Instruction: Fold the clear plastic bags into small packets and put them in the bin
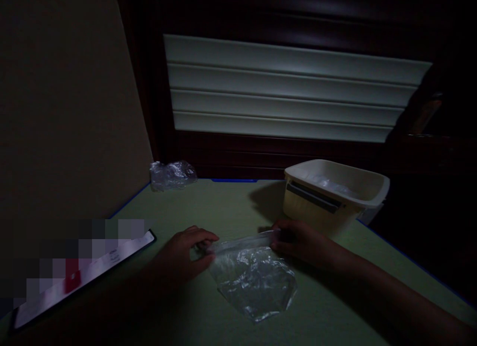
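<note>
A clear plastic bag [257, 281] is stretched out just above or on the green tabletop, its top band running between my two hands. My left hand [186, 254] pinches the left end of that band between thumb and fingers. At the opposite end, my right hand [298, 241] has its fingers closed on the band's corner. The bag's lower part spreads toward me, wrinkled and shiny. Whether the bag touches the table all over, I cannot tell in the dim light.
A cream plastic bin [316, 207] with clear plastic inside stands at the back right. Crumpled clear plastic [173, 176] lies at the far left corner. A lit phone or tablet screen [97, 271], partly pixelated, is on the left. A slatted panel [283, 92] rises behind the green table [223, 202].
</note>
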Tool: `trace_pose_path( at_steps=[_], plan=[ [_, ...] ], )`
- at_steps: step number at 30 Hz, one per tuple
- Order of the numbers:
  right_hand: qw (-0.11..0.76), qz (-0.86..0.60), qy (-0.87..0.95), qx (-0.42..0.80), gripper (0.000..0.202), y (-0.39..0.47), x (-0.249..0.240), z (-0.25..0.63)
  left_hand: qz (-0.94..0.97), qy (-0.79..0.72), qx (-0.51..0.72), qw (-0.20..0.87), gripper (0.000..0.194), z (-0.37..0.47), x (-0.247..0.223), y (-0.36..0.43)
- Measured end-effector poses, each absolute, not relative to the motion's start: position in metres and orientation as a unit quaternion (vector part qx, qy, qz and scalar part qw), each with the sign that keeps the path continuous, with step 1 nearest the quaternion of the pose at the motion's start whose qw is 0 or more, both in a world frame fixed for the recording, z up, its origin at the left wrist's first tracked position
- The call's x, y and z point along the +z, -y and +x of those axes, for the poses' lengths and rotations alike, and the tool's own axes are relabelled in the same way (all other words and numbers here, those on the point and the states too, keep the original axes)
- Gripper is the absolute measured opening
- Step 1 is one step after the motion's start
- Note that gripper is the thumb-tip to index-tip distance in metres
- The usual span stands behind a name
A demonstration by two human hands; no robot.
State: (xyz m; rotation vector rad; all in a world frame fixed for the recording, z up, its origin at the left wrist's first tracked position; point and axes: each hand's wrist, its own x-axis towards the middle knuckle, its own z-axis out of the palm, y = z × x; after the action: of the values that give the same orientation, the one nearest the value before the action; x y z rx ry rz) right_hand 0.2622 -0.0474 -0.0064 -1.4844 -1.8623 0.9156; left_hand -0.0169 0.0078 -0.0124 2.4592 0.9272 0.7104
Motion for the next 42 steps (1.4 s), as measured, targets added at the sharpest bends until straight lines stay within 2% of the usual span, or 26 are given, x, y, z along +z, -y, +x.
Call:
trace_pose_path(
  at_steps=[5, 8, 17, 26, 33, 39, 42],
  plan=[
    [0.282, -0.553, 0.702, 0.349, 0.016, 0.049, -0.005, 0.262, 0.893, -0.295, 0.275, 0.201, 0.011, -0.013, -0.011, -0.011],
    [0.280, -0.548, 0.706, 0.351, 0.019, 0.049, -0.005, 0.262, 0.892, -0.294, 0.276, 0.204, 0.010, -0.013, -0.011, -0.012],
    [0.275, -0.559, 0.715, 0.318, 0.009, 0.049, -0.005, 0.260, 0.895, -0.285, 0.266, 0.215, 0.015, -0.015, -0.010, -0.009],
    [0.264, -0.543, 0.750, 0.271, 0.007, 0.053, 0.003, 0.262, 0.905, -0.252, 0.293, 0.177, 0.017, -0.015, -0.011, -0.008],
    [0.251, -0.507, 0.795, 0.218, 0.019, 0.051, -0.002, 0.265, 0.905, -0.204, 0.315, 0.200, 0.019, -0.013, -0.011, -0.007],
    [0.227, -0.481, 0.830, 0.169, 0.029, 0.054, -0.002, 0.266, 0.944, -0.162, 0.255, 0.131, 0.032, -0.017, -0.007, -0.003],
    [0.209, -0.475, 0.842, 0.151, 0.028, 0.057, 0.003, 0.265, 0.965, -0.130, 0.216, 0.069, 0.029, -0.019, -0.004, -0.001]
  ],
)
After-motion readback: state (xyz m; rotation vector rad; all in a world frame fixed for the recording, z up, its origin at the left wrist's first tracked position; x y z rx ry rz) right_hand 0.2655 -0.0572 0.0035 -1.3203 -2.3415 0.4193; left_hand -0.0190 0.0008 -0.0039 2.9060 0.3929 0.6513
